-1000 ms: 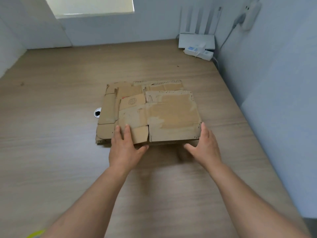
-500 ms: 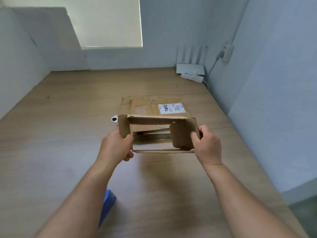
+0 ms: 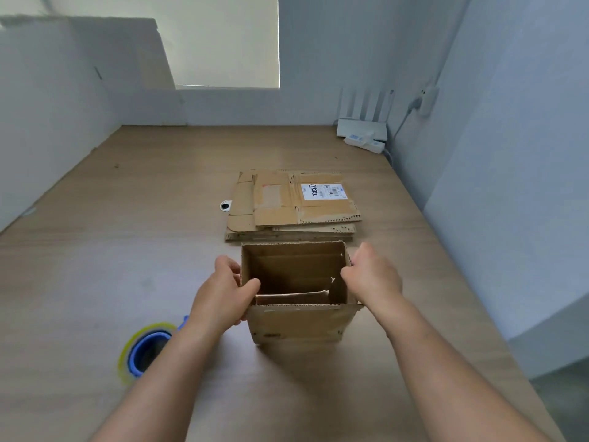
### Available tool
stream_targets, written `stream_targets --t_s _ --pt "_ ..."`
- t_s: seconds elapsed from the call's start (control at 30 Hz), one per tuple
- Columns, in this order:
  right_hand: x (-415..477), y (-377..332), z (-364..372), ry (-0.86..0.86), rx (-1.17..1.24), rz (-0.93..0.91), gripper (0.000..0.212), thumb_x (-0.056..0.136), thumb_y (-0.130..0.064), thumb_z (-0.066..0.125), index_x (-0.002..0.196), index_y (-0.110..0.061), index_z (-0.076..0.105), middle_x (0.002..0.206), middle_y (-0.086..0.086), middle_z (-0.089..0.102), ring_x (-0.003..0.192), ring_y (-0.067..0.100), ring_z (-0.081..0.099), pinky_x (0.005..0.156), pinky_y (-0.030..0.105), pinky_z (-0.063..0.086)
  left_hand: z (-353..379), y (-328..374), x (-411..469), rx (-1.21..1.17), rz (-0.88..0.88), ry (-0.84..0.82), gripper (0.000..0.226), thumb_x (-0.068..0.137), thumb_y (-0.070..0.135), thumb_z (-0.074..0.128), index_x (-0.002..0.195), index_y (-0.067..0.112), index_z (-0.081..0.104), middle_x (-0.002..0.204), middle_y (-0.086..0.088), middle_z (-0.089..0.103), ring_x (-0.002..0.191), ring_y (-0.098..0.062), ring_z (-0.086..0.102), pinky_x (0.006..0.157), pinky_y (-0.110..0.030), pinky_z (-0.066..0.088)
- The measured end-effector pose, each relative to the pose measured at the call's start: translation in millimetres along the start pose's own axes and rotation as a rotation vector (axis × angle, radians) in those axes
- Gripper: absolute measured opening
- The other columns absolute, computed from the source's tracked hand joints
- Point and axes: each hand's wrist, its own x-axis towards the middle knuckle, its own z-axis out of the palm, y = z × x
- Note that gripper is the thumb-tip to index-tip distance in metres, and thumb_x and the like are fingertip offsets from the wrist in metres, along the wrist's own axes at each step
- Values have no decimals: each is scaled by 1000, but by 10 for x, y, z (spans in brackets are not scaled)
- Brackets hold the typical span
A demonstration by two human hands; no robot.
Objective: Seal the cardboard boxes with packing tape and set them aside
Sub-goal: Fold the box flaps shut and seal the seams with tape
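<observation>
You hold the box (image 3: 299, 320) with both hands. Your left hand (image 3: 220, 298) grips its left wall, with the thumb hooked over the rim and inside. Your right hand (image 3: 373, 279) is curled on the right wall, up at the rim. The box is low over the table (image 3: 127, 250), close to you, just in front of the stack (image 3: 293, 205) of flat boxes. I cannot tell if it touches the table.

The box is open on top. I think the job now is to make it square. Push the walls gently so the corners stand straight. Then fold the flaps flat so their edges meet. After that, reach for the tape (image 3: 143, 352), which lies by your left arm.

The box is brown card, thin and bendy, with wavy cut edges and scuffed sides. A loose flap sits inside it. The tape is a round ring, blue inside with a yellowish rim. The top flat box has a white label (image 3: 322, 191).
</observation>
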Motion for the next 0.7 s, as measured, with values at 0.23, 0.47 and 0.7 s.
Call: stream_targets --t_s 0.23,0.47,0.7 --pt "13 97 3 -17 109 -66 8 87 -22 52 89 -18 45 81 0 55 79 27 51 66 33 38 50 -137 -126 -118 137 -2 45 80 62 53 117 41 37 104 27 48 76 -15 64 73 -36 54" --pt "112 33 40 -2 121 -242 41 83 -14 56 122 -21 42 113 1 50 93 21 52 74 31 41 137 -51 22 -115 104 135 18 91 13 51 106 21 45 94 8 56 90 -15 56 77 -34 47" --pt "429 35 -1 -111 73 -161 21 84 -46 61 88 -26 58 94 -5 63 89 18 58 71 31 46 136 -97 97 -100 162 104 18 91 7 47 101 22 51 95 11 58 91 -11 56 77 -30 44"
